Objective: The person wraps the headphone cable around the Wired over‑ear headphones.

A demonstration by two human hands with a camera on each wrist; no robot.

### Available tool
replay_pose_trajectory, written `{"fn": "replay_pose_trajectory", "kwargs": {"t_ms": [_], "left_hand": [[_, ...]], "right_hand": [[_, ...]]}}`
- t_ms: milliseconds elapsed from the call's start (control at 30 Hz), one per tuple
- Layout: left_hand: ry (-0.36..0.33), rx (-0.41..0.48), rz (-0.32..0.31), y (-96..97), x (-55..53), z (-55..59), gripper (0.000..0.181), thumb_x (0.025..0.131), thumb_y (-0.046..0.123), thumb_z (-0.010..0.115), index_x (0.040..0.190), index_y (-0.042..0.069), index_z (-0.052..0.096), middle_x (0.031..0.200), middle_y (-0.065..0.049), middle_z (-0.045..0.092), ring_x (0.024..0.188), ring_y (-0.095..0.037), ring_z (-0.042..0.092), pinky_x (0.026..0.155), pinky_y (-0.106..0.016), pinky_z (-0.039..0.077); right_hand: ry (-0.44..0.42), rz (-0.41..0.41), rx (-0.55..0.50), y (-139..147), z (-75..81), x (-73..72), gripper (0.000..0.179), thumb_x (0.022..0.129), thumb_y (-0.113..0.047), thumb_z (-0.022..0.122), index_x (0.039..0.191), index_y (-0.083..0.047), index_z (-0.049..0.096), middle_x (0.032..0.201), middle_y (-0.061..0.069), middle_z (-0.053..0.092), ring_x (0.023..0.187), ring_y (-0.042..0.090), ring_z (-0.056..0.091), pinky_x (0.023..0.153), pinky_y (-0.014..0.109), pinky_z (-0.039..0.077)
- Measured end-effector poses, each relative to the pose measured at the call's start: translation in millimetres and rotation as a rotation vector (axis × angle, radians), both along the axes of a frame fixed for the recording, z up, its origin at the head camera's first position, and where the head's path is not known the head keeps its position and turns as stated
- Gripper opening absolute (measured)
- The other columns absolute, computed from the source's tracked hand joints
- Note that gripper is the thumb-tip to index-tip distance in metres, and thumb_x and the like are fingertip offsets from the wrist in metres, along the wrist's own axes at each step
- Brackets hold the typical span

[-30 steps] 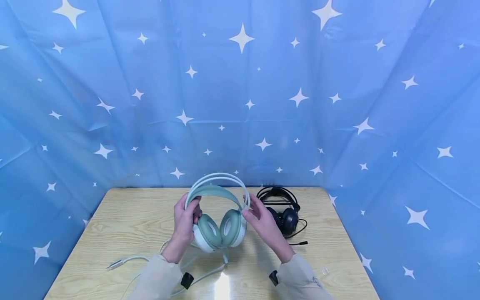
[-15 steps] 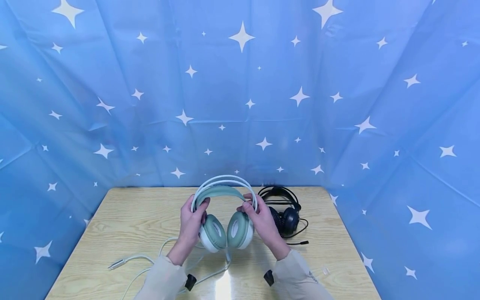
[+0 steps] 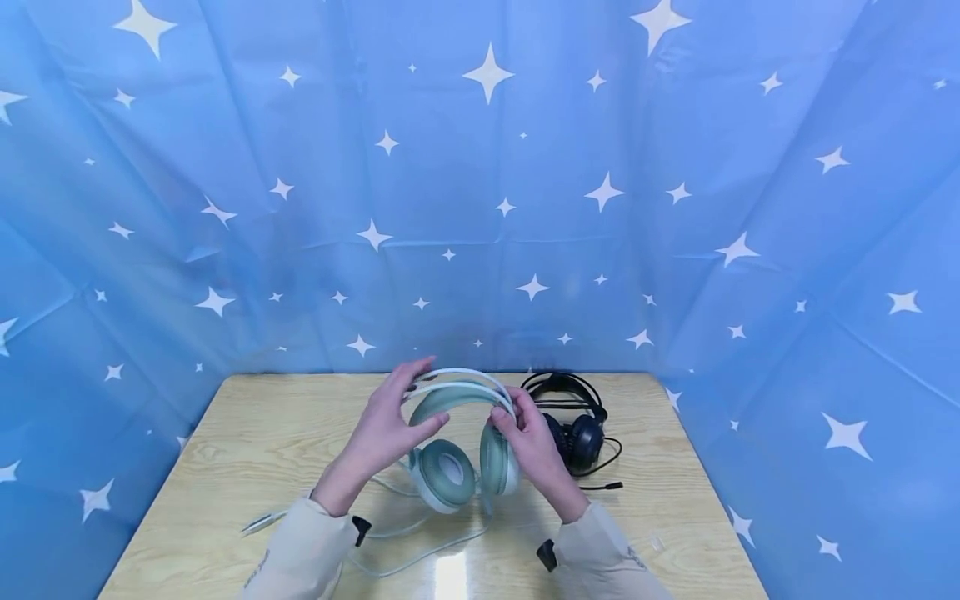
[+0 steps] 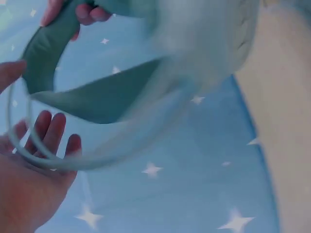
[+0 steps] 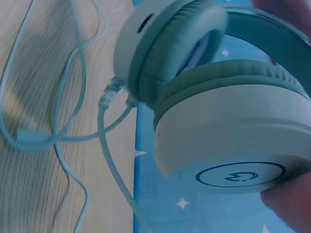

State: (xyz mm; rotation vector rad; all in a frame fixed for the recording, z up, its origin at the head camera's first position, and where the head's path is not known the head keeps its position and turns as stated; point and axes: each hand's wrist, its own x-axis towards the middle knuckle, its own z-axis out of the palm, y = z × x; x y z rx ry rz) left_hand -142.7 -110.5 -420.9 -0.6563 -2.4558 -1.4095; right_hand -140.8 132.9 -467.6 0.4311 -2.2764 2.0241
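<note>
Headphones: we have the green-and-white headphones just left of the black headset, headband uppermost.
Left hand: our fingers are spread about the band's side farther from the black headset [the left hand]; contact we cannot tell.
Right hand: with our right hand we pinch the band's side nearer the black headset.
Steadying: we judge the pinch bears most weight, so we should hold it level until both sides are supported.
Cable: left of the black headset, the cable is best left slack.
</note>
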Motion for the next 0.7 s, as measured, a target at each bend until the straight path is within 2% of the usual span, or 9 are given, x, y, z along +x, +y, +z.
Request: {"fn": "replay_pose_trajectory", "kwargs": {"t_ms": [100,167,233,367,467,533,600,700], "left_hand": [[0.087,-0.168,-0.035,5.5,-1.2,11.0,0.084,0.081,0.027,0.090,0.152,0.013,0.048,0.139,-0.007,0.059,0.125,-0.029,0.059,0.100,-0.053,0.051],[0.080,-0.258,-0.035,7.9,-2.2,14.0,0.087,0.079,0.032,0.091,0.153,0.013,0.047,0.139,-0.007,0.058,0.123,-0.029,0.060,0.100,-0.051,0.051],[0.031,-0.302,-0.027,8.8,-3.2,14.8,0.091,0.078,0.033,0.091,0.154,0.013,0.046,0.140,-0.008,0.058,0.122,-0.029,0.060,0.100,-0.050,0.051],[-0.093,-0.288,-0.007,7.6,-5.3,12.3,0.091,0.078,0.028,0.091,0.155,0.012,0.045,0.137,-0.008,0.060,0.120,-0.029,0.062,0.098,-0.050,0.051],[-0.158,-0.272,-0.009,6.5,-6.2,10.8,0.081,0.080,0.022,0.086,0.152,0.014,0.049,0.123,-0.006,0.068,0.100,-0.021,0.067,0.084,-0.042,0.055],[-0.187,-0.270,-0.013,5.9,-5.9,10.9,0.066,0.080,0.019,0.082,0.141,0.012,0.058,0.104,-0.003,0.071,0.081,-0.015,0.064,0.072,-0.036,0.053],[-0.204,-0.270,-0.011,5.7,-5.6,10.5,0.048,0.078,0.018,0.079,0.124,0.012,0.064,0.086,0.001,0.067,0.067,-0.012,0.056,0.062,-0.031,0.048],[-0.202,-0.264,-0.003,6.0,-5.0,9.5,0.031,0.077,0.016,0.077,0.103,0.013,0.061,0.071,0.003,0.055,0.061,-0.012,0.049,0.057,-0.030,0.041]], "right_hand": [[0.022,0.048,0.080,2,0.8,2.3,0.030,0.106,-0.016,0.058,0.135,-0.009,0.055,0.102,0.008,0.065,0.093,0.018,0.063,0.084,0.030,0.052],[0.039,0.071,0.113,3,1.5,3.7,0.031,0.106,-0.018,0.058,0.136,-0.010,0.054,0.105,0.007,0.064,0.093,0.018,0.061,0.083,0.032,0.051],[0.048,0.076,0.131,3,2.8,5.1,0.031,0.106,-0.018,0.059,0.136,-0.011,0.054,0.106,0.006,0.064,0.093,0.018,0.060,0.082,0.032,0.051],[0.063,0.070,0.148,4,6.1,6.5,0.031,0.105,-0.018,0.061,0.135,-0.012,0.056,0.105,0.005,0.064,0.092,0.017,0.060,0.080,0.031,0.051],[0.072,0.053,0.160,5,9.6,6.7,0.032,0.104,-0.020,0.064,0.134,-0.016,0.057,0.103,0.004,0.064,0.090,0.017,0.061,0.079,0.032,0.051],[0.077,0.041,0.163,5,11.5,6.2,0.032,0.103,-0.021,0.065,0.134,-0.018,0.058,0.102,0.004,0.064,0.089,0.018,0.061,0.079,0.032,0.051],[0.077,0.034,0.170,5,12.2,5.3,0.032,0.103,-0.023,0.066,0.134,-0.019,0.059,0.101,0.003,0.064,0.088,0.019,0.062,0.078,0.033,0.052],[0.069,0.044,0.168,5,12.6,4.3,0.033,0.103,-0.023,0.066,0.134,-0.018,0.059,0.103,0.004,0.064,0.089,0.020,0.062,0.079,0.033,0.052]]}}
